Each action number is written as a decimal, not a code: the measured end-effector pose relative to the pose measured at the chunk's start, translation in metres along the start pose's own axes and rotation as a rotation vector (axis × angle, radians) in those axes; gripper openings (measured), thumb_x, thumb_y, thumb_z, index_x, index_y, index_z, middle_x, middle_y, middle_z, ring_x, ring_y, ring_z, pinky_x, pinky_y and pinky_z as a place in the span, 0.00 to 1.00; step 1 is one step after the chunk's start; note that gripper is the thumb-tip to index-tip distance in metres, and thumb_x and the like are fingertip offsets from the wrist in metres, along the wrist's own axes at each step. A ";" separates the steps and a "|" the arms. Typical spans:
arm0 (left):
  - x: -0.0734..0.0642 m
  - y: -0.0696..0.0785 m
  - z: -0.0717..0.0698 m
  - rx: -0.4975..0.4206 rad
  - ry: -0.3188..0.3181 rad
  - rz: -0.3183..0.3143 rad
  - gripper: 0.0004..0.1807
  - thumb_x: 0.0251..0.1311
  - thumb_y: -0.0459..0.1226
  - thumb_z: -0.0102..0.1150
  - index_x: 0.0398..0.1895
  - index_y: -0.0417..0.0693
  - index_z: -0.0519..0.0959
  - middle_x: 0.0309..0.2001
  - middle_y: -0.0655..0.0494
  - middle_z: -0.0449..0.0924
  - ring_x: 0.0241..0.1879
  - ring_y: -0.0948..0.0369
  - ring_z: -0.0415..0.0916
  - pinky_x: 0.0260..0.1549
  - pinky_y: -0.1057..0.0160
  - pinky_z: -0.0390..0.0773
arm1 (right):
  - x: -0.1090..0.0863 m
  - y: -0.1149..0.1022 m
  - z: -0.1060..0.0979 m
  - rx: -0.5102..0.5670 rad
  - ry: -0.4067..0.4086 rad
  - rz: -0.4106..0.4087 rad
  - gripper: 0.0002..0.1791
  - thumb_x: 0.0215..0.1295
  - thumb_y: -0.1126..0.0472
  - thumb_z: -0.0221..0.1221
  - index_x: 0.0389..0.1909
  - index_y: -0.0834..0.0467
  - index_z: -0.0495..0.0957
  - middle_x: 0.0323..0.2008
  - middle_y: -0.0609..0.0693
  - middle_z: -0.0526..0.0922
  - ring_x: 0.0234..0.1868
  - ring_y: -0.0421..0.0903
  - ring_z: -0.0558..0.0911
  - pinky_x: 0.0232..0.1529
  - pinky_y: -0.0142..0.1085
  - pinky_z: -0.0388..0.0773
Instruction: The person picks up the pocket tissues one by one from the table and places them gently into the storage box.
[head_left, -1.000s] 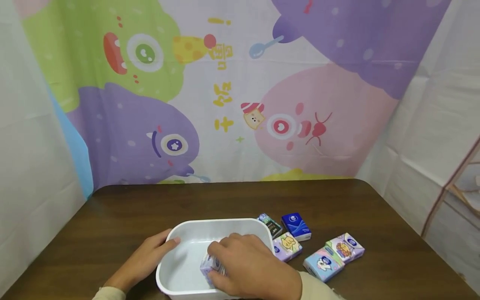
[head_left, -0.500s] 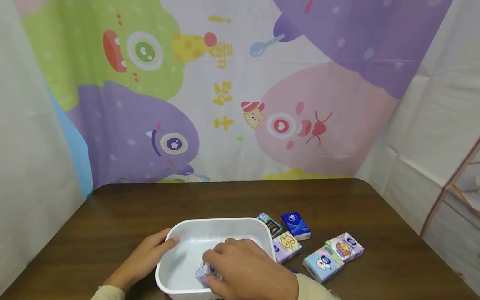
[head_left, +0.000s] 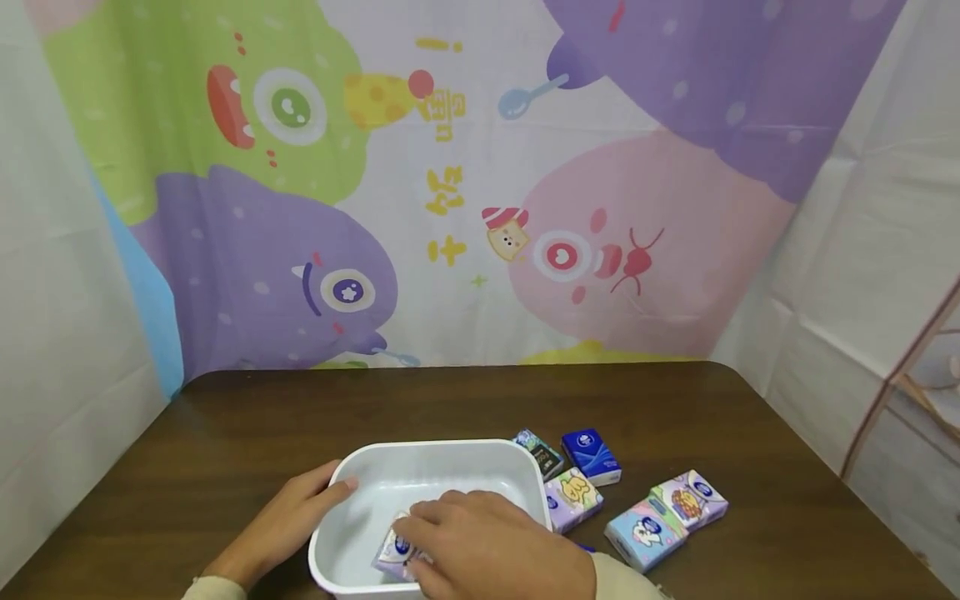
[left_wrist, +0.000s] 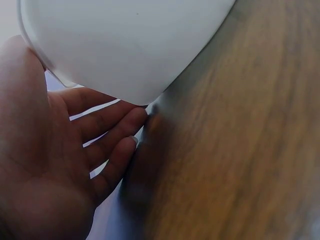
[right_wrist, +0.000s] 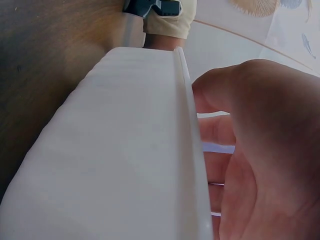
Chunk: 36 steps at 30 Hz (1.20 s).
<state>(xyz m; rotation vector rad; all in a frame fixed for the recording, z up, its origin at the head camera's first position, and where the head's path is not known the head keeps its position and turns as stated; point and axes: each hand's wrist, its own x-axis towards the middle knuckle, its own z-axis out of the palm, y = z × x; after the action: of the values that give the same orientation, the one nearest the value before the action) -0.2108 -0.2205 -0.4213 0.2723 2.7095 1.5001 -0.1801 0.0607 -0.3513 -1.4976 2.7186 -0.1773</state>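
A white plastic tub (head_left: 420,454) stands on the table near its front edge. My left hand (head_left: 288,517) holds the tub's left rim, thumb over the edge and fingers along the outer wall; the left wrist view shows those fingers (left_wrist: 117,125) against the outside. Inside the tub, my right hand (head_left: 495,542) grips a pale purple tissue pack (head_left: 393,554), which is tilted near the front left. The hand covers much of that pack. In the right wrist view, the tub's outer wall (right_wrist: 110,150) hides the fingertips and the pack.
Right of the tub lie a dark green tissue pack (head_left: 542,454), a blue one (head_left: 592,457) and a purple one with a yellow figure (head_left: 573,498). Further right, a light blue pack (head_left: 647,533) touches another purple pack (head_left: 690,500). A cartoon-print curtain (head_left: 450,317) hangs behind the table.
My right hand has moved the tissue pack leftward and toward the front inside the tub, and the pack now leans more. My left hand has stayed on the rim.
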 end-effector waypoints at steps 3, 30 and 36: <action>0.000 0.001 0.000 0.001 0.010 -0.009 0.23 0.72 0.47 0.54 0.63 0.43 0.75 0.46 0.52 0.83 0.39 0.61 0.80 0.37 0.65 0.79 | 0.000 0.001 -0.001 -0.016 0.013 -0.013 0.21 0.75 0.44 0.51 0.63 0.44 0.75 0.53 0.35 0.81 0.52 0.35 0.80 0.56 0.37 0.76; 0.001 0.000 0.000 -0.032 0.017 -0.043 0.24 0.72 0.47 0.55 0.63 0.42 0.75 0.48 0.51 0.83 0.41 0.60 0.80 0.38 0.65 0.80 | -0.050 0.038 -0.024 -0.095 0.136 0.070 0.18 0.72 0.46 0.56 0.55 0.50 0.81 0.47 0.42 0.82 0.49 0.40 0.80 0.51 0.39 0.78; 0.001 0.001 0.001 -0.038 0.000 -0.030 0.25 0.73 0.47 0.54 0.65 0.41 0.74 0.48 0.49 0.83 0.41 0.59 0.80 0.37 0.64 0.80 | -0.067 0.049 -0.026 -0.096 0.190 0.116 0.12 0.70 0.48 0.59 0.45 0.50 0.83 0.38 0.41 0.81 0.39 0.39 0.79 0.40 0.38 0.79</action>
<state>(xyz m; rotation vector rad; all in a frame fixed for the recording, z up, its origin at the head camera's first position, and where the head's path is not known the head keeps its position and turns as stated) -0.2116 -0.2195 -0.4210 0.2293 2.6699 1.5415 -0.1875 0.1448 -0.3324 -1.4064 2.9952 -0.1973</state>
